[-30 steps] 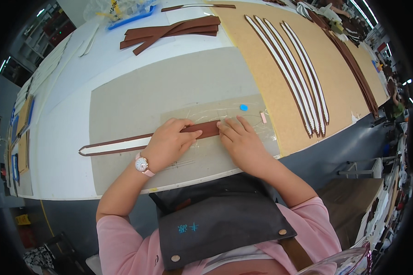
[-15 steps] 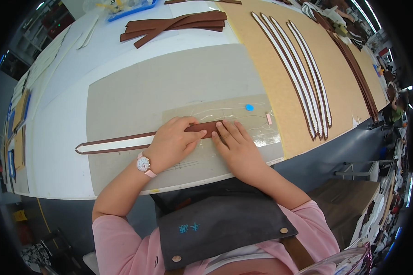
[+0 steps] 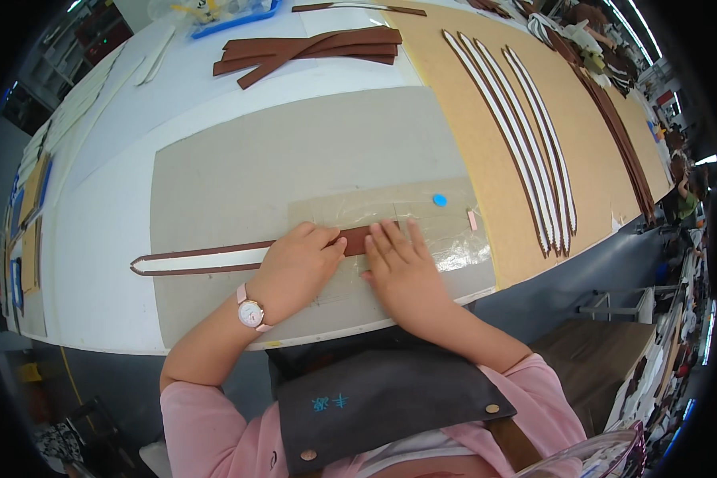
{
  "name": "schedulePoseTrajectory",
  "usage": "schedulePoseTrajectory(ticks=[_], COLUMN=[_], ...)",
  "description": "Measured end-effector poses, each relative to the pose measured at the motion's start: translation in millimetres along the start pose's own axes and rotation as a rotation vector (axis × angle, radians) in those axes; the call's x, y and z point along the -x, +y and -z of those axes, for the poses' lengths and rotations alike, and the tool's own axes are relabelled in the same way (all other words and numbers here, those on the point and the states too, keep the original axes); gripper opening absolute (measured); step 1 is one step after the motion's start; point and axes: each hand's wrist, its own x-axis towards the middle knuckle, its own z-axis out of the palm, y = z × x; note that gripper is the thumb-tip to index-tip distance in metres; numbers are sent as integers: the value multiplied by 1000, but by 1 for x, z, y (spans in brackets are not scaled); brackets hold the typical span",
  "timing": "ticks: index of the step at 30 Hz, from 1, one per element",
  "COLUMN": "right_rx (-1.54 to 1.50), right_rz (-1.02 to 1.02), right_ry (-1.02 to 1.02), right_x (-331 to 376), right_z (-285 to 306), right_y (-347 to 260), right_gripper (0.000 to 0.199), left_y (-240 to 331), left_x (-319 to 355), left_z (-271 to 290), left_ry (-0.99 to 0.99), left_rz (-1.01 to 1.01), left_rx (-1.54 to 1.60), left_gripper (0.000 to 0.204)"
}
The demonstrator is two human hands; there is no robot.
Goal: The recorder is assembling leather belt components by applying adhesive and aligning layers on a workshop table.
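Here, notes by label:

Strap: long, brown-edged with a white middle; lies flat across the grey mat, pointed tip toward the left, right end under both hands.
Left hand: palm down on the strap, fingers curled and pressing; no grip around it. Pink-strapped watch on the wrist.
Right hand: open, fingers spread flat, pressing the strap's brown end and the clear film beneath.
Clear film: wrinkled, shiny sheet on the mat, reaching right of the hands.
Risk 1: strap likely to skew out of line if pressure differs between the hands; long free end at left unheld.
Risk 2: film may crease or creep under the right palm, given the wrinkles already showing.
Risk 3: possible smudging of the white middle under the left fingers; cannot tell whether anything is wet.
Markers: small round blue dot on the film's far edge; small pale pink tab just right of it, upright oblong.
Tray: blue-rimmed, far edge of the table, contents unclear.
Other stock: loose brown strips beyond the mat; white-and-brown straps in a row on the tan board.
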Motion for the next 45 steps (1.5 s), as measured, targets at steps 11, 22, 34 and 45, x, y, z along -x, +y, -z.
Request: schedulePoseTrajectory(ticks=[11, 22, 34, 45], right_rx=[-29, -1053, -1641, -1661], right_rz=[-205, -501, -552, -365], right_ry=[65, 149, 247, 88], right_x=[2, -4, -13, -2], right_z=[-8, -6, 21, 17], right_y=[19, 15, 5, 9], right_gripper=[51, 17, 30, 48], left_y=[5, 1, 5, 5], left_x=[-1, -2, -1, 1], left_z=[-1, -2, 30, 34], left_ry=[79, 69, 78, 205], left_rz=[37, 199, 231, 285], left_rx=[7, 405, 804, 911], left_gripper=[30, 21, 18, 16])
